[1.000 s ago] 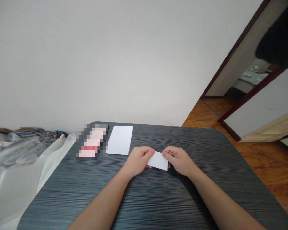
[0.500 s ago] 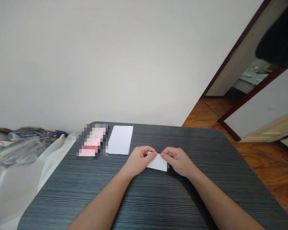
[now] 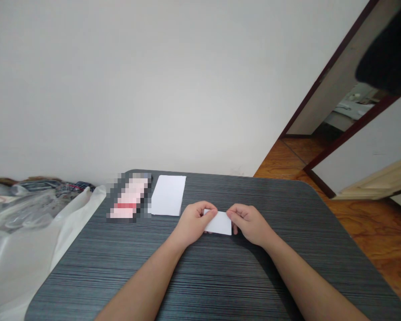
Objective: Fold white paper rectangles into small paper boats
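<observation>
A small folded paper [image 3: 219, 223] is pinched at both ends — fingers of left hand [image 3: 194, 222] and right hand [image 3: 249, 224] closed on it — and so held steady, just right of the flat white sheet [image 3: 167, 195]

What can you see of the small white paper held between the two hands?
The small white paper is a plain, blank rectangle, thin and matte, held long side across, low over or on the dark striped table. The left hand pinches its left end, the right hand its right end.
</observation>
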The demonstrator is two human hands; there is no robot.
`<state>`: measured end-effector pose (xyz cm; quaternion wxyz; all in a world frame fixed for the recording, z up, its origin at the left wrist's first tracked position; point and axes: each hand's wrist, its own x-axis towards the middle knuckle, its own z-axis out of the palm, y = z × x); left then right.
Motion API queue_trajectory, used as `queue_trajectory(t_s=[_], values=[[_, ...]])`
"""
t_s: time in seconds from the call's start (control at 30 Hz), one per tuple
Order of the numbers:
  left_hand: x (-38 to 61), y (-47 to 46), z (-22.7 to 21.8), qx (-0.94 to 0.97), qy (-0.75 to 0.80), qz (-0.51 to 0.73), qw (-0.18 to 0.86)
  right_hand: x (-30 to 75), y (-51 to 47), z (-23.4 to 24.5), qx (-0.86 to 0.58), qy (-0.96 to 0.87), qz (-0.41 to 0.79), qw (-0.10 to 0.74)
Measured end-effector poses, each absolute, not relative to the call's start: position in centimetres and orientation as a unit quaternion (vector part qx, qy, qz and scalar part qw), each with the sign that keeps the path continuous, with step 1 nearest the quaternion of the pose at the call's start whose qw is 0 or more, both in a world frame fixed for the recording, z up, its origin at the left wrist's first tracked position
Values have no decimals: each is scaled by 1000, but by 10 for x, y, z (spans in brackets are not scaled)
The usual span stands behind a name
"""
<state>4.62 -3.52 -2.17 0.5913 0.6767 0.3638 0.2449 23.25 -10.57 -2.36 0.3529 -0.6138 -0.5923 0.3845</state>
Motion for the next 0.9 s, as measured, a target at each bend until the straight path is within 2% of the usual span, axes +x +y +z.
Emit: queue_trajectory(t_s=[0.17, 0.5, 0.9], values=[[45, -34, -25, 636, 325, 222, 664, 234, -105, -27, -620, -581, 378, 367], [43, -32, -28, 628, 347, 259, 647, 235, -106, -39, -536, -567, 450, 435], [44, -34, -21, 630, 342, 254, 649, 234, -106, -38, -532, -556, 461, 441]])
